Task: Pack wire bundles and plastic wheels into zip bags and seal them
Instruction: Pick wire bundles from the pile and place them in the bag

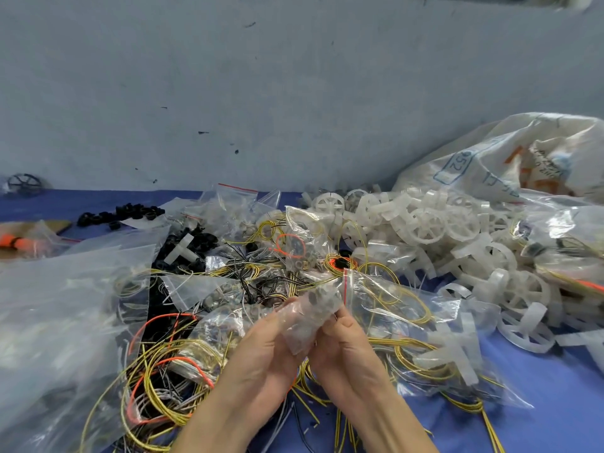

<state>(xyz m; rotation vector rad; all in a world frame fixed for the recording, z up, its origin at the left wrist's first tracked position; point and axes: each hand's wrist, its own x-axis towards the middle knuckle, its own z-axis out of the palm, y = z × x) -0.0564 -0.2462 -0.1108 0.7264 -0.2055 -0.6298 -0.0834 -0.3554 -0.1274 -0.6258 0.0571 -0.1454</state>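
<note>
A: Open room?
B: Bare blue table (pixel 555 403), near right; wire bundles (pixel 170 364) left, plastic wheels (pixel 428 223) far right.
A: Hands?
B: The left hand (pixel 261 351) and right hand (pixel 346 344) both pinch one zip bag (pixel 307 318), near centre.

The left hand (pixel 261 351) and the right hand (pixel 348 349) are both bare, seen in the near middle of the scene. Two bare forearms (pixel 389 416) run from their wrists to the near edge.
</note>
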